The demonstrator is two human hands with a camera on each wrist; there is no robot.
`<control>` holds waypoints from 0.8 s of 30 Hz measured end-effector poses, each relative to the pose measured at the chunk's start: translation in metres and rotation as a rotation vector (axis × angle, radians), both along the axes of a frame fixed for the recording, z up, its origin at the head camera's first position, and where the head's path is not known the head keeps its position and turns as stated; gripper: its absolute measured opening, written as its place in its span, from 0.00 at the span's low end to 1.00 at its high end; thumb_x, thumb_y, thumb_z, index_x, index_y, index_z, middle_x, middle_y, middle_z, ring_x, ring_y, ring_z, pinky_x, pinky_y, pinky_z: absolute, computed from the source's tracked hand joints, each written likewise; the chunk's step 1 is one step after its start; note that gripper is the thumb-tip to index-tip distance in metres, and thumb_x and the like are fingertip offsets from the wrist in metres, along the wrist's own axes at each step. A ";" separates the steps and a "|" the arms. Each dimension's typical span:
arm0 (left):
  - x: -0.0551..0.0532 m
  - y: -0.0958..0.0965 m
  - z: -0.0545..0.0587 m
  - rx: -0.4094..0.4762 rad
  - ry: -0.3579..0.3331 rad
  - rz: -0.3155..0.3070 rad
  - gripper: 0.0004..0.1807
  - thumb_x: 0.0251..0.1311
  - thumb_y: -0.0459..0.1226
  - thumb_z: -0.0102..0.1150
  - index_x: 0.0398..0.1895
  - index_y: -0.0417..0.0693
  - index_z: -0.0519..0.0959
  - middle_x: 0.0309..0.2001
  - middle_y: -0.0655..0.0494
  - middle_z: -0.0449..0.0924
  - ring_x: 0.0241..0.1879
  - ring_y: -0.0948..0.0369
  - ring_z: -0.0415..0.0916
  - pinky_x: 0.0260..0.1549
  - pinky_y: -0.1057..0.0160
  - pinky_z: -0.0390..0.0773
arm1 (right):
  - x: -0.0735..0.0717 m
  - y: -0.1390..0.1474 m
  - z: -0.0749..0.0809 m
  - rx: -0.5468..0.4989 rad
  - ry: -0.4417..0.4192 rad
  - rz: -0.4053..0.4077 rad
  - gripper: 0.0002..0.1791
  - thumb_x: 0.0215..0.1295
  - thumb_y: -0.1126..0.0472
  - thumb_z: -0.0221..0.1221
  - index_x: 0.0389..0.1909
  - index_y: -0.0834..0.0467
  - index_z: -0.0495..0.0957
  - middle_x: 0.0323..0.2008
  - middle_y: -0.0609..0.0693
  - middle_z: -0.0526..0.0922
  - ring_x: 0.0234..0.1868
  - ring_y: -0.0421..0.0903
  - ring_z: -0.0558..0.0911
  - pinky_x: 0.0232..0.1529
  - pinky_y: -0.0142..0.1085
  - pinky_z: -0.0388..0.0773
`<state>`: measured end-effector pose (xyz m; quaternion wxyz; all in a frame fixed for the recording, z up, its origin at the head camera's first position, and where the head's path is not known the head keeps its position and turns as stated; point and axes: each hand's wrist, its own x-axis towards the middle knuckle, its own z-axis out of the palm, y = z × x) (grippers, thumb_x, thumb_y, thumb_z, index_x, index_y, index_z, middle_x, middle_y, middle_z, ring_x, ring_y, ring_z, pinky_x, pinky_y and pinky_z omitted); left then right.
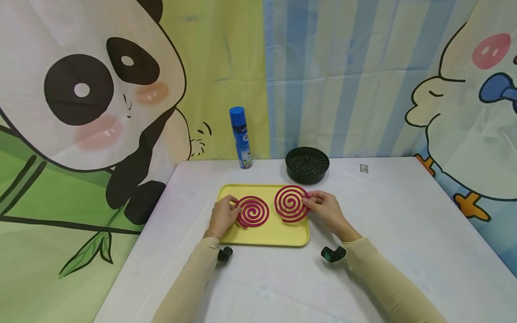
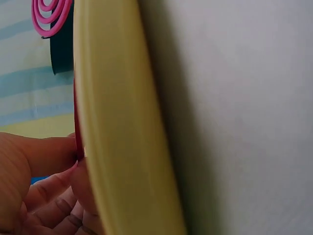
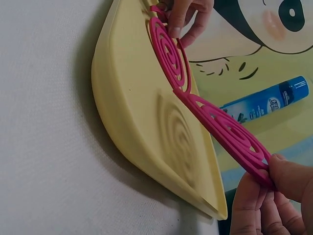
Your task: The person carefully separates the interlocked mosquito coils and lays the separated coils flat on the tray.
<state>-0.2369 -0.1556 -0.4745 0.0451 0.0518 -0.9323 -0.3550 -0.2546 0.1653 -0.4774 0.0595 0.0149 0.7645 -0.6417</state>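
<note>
Two magenta spiral mosquito coils are over a yellow tray [image 1: 266, 240]. My left hand [image 1: 223, 217] pinches the outer edge of the left mosquito coil [image 1: 252, 211] between thumb and fingers, low over the tray's left half. Between thumb and fingertips, my right hand [image 1: 326, 207] holds the right mosquito coil [image 1: 291, 203] by its right edge. In the right wrist view this right mosquito coil [image 3: 230, 129] hangs tilted above the tray, casting a spiral shadow on its surface. The left wrist view is mostly filled by the tray's side [image 2: 122, 117], which hides much of the left coil.
Behind the tray stands a round black coil holder [image 1: 307, 166] with a slotted top. A blue spray can [image 1: 241, 138] is upright at the back left. A small silvery piece [image 1: 364, 168] lies at the back right. A cartoon-printed curtain [image 1: 343, 80] borders the white table [image 1: 274, 282].
</note>
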 end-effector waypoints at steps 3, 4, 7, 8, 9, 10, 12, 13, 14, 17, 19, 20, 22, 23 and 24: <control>0.000 0.001 0.000 -0.023 0.000 -0.016 0.14 0.64 0.35 0.66 0.50 0.38 0.80 0.29 0.50 0.82 0.23 0.61 0.74 0.22 0.68 0.70 | 0.000 -0.001 0.000 0.010 -0.001 0.001 0.21 0.69 0.57 0.65 0.54 0.67 0.76 0.35 0.48 0.84 0.36 0.37 0.81 0.40 0.28 0.84; -0.001 0.001 0.000 -0.028 -0.004 -0.019 0.14 0.64 0.35 0.66 0.50 0.38 0.80 0.29 0.50 0.81 0.23 0.61 0.74 0.22 0.68 0.70 | 0.000 -0.002 -0.001 0.015 -0.002 0.003 0.21 0.69 0.56 0.65 0.54 0.67 0.76 0.36 0.48 0.83 0.36 0.37 0.81 0.40 0.28 0.84; -0.002 0.002 -0.001 -0.044 -0.014 -0.022 0.13 0.64 0.34 0.67 0.49 0.39 0.80 0.28 0.50 0.80 0.23 0.61 0.73 0.21 0.69 0.69 | -0.001 -0.003 -0.002 0.024 -0.012 0.002 0.21 0.68 0.56 0.66 0.53 0.66 0.76 0.35 0.48 0.83 0.36 0.38 0.81 0.40 0.27 0.84; -0.002 0.001 -0.002 -0.051 -0.016 -0.024 0.13 0.64 0.34 0.67 0.49 0.38 0.80 0.28 0.51 0.79 0.23 0.61 0.72 0.21 0.69 0.69 | -0.001 -0.003 -0.002 0.028 -0.017 0.002 0.21 0.68 0.56 0.66 0.53 0.66 0.76 0.35 0.48 0.83 0.36 0.38 0.81 0.40 0.27 0.84; -0.002 0.001 -0.003 -0.054 -0.019 -0.025 0.13 0.64 0.34 0.67 0.49 0.38 0.80 0.27 0.51 0.79 0.23 0.62 0.72 0.21 0.69 0.68 | -0.001 -0.003 -0.002 0.032 -0.021 0.001 0.21 0.68 0.55 0.66 0.53 0.65 0.76 0.35 0.48 0.83 0.36 0.38 0.81 0.40 0.28 0.84; -0.002 0.001 -0.003 -0.058 -0.022 -0.027 0.13 0.64 0.34 0.67 0.48 0.38 0.80 0.26 0.51 0.78 0.23 0.62 0.71 0.21 0.69 0.68 | -0.002 -0.004 -0.002 0.033 -0.025 -0.001 0.21 0.68 0.55 0.66 0.53 0.65 0.77 0.35 0.47 0.83 0.36 0.38 0.81 0.40 0.28 0.84; -0.002 0.000 -0.004 -0.063 -0.029 -0.033 0.13 0.64 0.34 0.67 0.48 0.38 0.80 0.25 0.52 0.77 0.22 0.62 0.70 0.20 0.69 0.67 | -0.001 -0.005 -0.002 0.034 -0.036 -0.003 0.20 0.68 0.55 0.66 0.53 0.65 0.77 0.35 0.47 0.83 0.35 0.38 0.81 0.41 0.30 0.85; -0.002 0.000 -0.005 -0.064 -0.034 -0.034 0.13 0.64 0.35 0.67 0.49 0.38 0.80 0.25 0.52 0.77 0.22 0.62 0.70 0.20 0.69 0.67 | -0.001 -0.005 -0.002 0.035 -0.040 -0.001 0.20 0.68 0.55 0.66 0.53 0.65 0.77 0.35 0.47 0.83 0.35 0.38 0.81 0.42 0.31 0.85; -0.002 -0.001 -0.004 -0.067 -0.035 -0.036 0.13 0.64 0.35 0.67 0.49 0.38 0.80 0.25 0.52 0.76 0.22 0.62 0.70 0.19 0.68 0.67 | -0.001 -0.006 -0.002 0.037 -0.045 -0.002 0.21 0.68 0.54 0.66 0.53 0.64 0.77 0.34 0.47 0.83 0.35 0.37 0.81 0.42 0.32 0.85; -0.002 -0.002 -0.002 -0.078 -0.029 -0.043 0.14 0.64 0.36 0.67 0.49 0.37 0.80 0.25 0.51 0.78 0.22 0.61 0.71 0.19 0.68 0.67 | 0.000 -0.007 -0.001 0.040 -0.055 0.000 0.21 0.68 0.54 0.66 0.53 0.65 0.77 0.33 0.46 0.83 0.34 0.37 0.81 0.43 0.34 0.85; -0.002 -0.001 0.000 -0.099 -0.012 -0.049 0.15 0.65 0.37 0.66 0.50 0.37 0.80 0.26 0.51 0.79 0.22 0.61 0.72 0.20 0.68 0.68 | 0.000 -0.007 0.000 0.039 -0.060 -0.002 0.22 0.68 0.54 0.66 0.53 0.65 0.77 0.33 0.45 0.83 0.34 0.37 0.81 0.43 0.33 0.85; -0.002 -0.001 0.002 -0.110 0.003 -0.055 0.15 0.65 0.37 0.66 0.50 0.37 0.80 0.26 0.51 0.79 0.22 0.61 0.72 0.20 0.68 0.68 | 0.000 -0.007 0.000 0.038 -0.063 -0.003 0.22 0.68 0.54 0.66 0.53 0.66 0.76 0.33 0.45 0.83 0.34 0.37 0.81 0.42 0.33 0.84; -0.001 0.002 0.005 -0.124 0.037 -0.078 0.14 0.66 0.37 0.65 0.50 0.37 0.80 0.26 0.51 0.79 0.23 0.61 0.72 0.21 0.67 0.69 | 0.000 -0.008 0.000 0.028 -0.074 -0.008 0.22 0.69 0.54 0.65 0.53 0.66 0.77 0.33 0.45 0.84 0.34 0.37 0.81 0.42 0.33 0.84; 0.000 0.004 0.007 -0.126 0.055 -0.096 0.13 0.66 0.36 0.64 0.49 0.37 0.80 0.27 0.51 0.78 0.23 0.60 0.72 0.21 0.66 0.69 | 0.001 -0.008 0.000 0.023 -0.079 -0.008 0.22 0.69 0.53 0.65 0.54 0.66 0.77 0.34 0.46 0.84 0.34 0.37 0.81 0.43 0.33 0.84; 0.000 0.006 0.009 -0.126 0.071 -0.115 0.13 0.67 0.36 0.64 0.49 0.38 0.80 0.28 0.50 0.78 0.24 0.60 0.73 0.23 0.65 0.71 | 0.001 -0.008 0.001 0.021 -0.085 -0.008 0.22 0.69 0.53 0.65 0.54 0.66 0.77 0.34 0.46 0.85 0.34 0.37 0.81 0.43 0.33 0.84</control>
